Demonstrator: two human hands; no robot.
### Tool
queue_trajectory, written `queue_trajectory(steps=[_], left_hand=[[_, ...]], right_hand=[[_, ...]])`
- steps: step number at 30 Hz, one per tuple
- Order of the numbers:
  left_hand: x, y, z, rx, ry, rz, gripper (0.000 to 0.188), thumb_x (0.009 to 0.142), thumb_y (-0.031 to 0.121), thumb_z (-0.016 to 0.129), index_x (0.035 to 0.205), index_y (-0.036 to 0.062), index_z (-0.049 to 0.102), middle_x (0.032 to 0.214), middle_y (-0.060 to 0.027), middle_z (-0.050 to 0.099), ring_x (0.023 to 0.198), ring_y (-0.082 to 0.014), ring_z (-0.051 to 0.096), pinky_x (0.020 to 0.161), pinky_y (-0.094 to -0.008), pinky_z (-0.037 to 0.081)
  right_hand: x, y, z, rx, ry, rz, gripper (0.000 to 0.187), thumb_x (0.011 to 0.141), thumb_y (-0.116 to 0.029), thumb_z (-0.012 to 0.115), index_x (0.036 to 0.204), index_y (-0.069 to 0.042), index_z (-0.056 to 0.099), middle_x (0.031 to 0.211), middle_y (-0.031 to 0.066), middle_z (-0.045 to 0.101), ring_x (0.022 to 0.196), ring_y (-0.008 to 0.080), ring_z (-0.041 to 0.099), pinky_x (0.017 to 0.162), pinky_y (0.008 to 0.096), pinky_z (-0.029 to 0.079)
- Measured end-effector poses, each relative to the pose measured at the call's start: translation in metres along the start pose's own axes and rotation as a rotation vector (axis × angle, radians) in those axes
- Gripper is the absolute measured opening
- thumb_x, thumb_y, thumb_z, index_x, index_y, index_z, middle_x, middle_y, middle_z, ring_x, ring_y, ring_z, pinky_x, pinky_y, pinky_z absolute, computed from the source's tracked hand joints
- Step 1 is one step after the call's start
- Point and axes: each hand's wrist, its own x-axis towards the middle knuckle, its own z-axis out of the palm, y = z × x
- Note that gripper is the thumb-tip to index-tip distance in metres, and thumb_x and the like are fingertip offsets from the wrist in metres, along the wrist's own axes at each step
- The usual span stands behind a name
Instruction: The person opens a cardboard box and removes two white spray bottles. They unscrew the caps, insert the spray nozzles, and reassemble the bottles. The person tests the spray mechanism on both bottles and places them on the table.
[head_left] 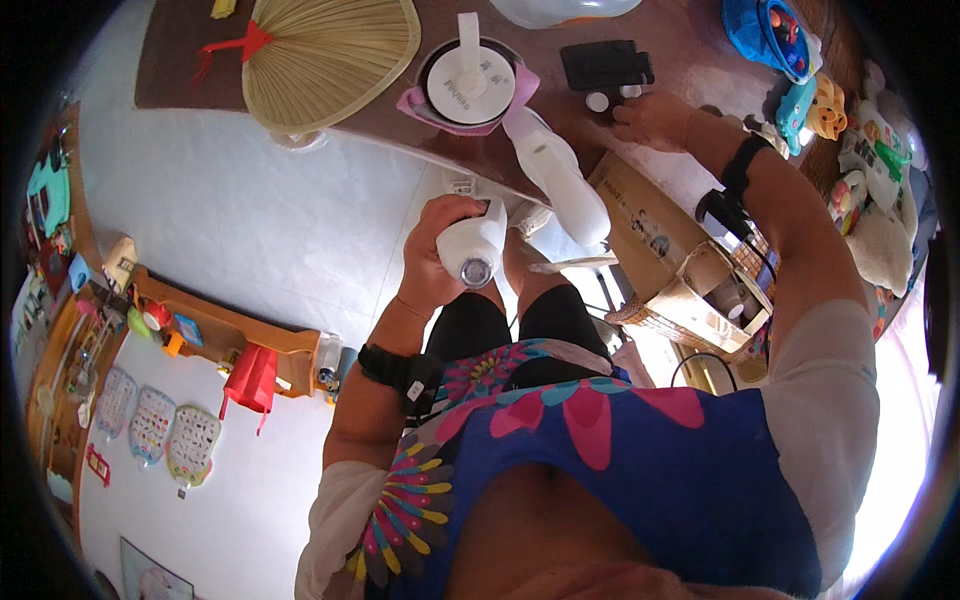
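The left hand (440, 250) has its fingers curled tight round the neck of one white bottle-shaped device (475, 245), held in the air below the edge of the brown surface (690, 40); the right hand (655, 118) lies on that surface, fingers loosely spread, tips touching near two small white caps (612, 97); one black case (606, 63) sits just beyond; one straw fan (325, 55) lies well apart.

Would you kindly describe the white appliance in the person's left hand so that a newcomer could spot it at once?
Start at the long brown table across the top of the picture and come down past its near edge, just below the round white lid. There the left hand grips a white handheld appliance. Unlike the long white part slanting beside it, it is short and stubby, with a round grey end facing the camera.
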Motion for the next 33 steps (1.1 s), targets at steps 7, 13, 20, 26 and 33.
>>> queue_trajectory(steps=[7, 13, 20, 26, 33], left_hand=[[-0.010, 0.027, -0.013, -0.008, -0.120, 0.079, 0.054, 0.067, -0.001, 0.085, 0.117, 0.0048, 0.065, 0.115, -0.0115, 0.066, 0.107, -0.0251, 0.065, 0.094, -0.0371, 0.052], [-0.030, 0.100, -0.007, -0.053, -0.345, 0.017, 0.051, 0.067, 0.003, 0.082, 0.115, 0.0048, 0.064, 0.111, -0.0103, 0.067, 0.103, -0.0213, 0.066, 0.091, -0.0348, 0.052], [-0.044, 0.173, 0.028, -0.055, -0.467, -0.009, 0.054, 0.062, 0.012, 0.085, 0.111, 0.0056, 0.065, 0.104, -0.0118, 0.071, 0.094, -0.0260, 0.071, 0.086, -0.0356, 0.055], [-0.063, 0.204, 0.051, -0.091, -0.582, -0.061, 0.053, 0.062, 0.014, 0.086, 0.110, 0.0049, 0.067, 0.098, -0.0111, 0.071, 0.091, -0.0244, 0.071, 0.084, -0.0351, 0.055], [-0.086, 0.217, 0.077, 0.017, -0.659, 0.024, 0.053, 0.065, 0.012, 0.086, 0.113, 0.0067, 0.065, 0.101, -0.0012, 0.070, 0.094, -0.0106, 0.063, 0.086, -0.0303, 0.051]], right_hand=[[-0.054, -0.026, -0.092, 0.347, 0.356, 0.658, 0.013, 0.095, -0.017, 0.064, 0.103, -0.015, 0.074, 0.096, 0.0095, 0.075, 0.085, 0.0302, 0.071, 0.077, 0.0387, 0.057], [-0.122, -0.168, -0.223, 1.358, 0.845, 0.474, 0.013, 0.093, 0.001, 0.069, 0.106, -0.002, 0.071, 0.095, 0.0027, 0.072, 0.085, 0.0070, 0.067, 0.074, 0.0225, 0.053], [-0.122, -0.298, -0.269, 1.731, 1.156, 0.410, 0.012, 0.094, 0.000, 0.069, 0.105, 0.000, 0.066, 0.098, 0.0020, 0.066, 0.088, 0.0072, 0.061, 0.076, 0.0231, 0.052], [-0.160, -0.346, -0.274, 1.483, 1.209, 0.614, 0.013, 0.098, 0.003, 0.060, 0.111, 0.001, 0.060, 0.102, 0.0027, 0.063, 0.088, 0.0073, 0.058, 0.078, 0.0218, 0.049], [-0.189, -0.380, -0.277, 1.191, 1.212, 0.815, 0.012, 0.089, -0.002, 0.069, 0.100, 0.000, 0.065, 0.087, 0.0080, 0.065, 0.073, 0.0152, 0.064, 0.065, 0.0276, 0.053]])
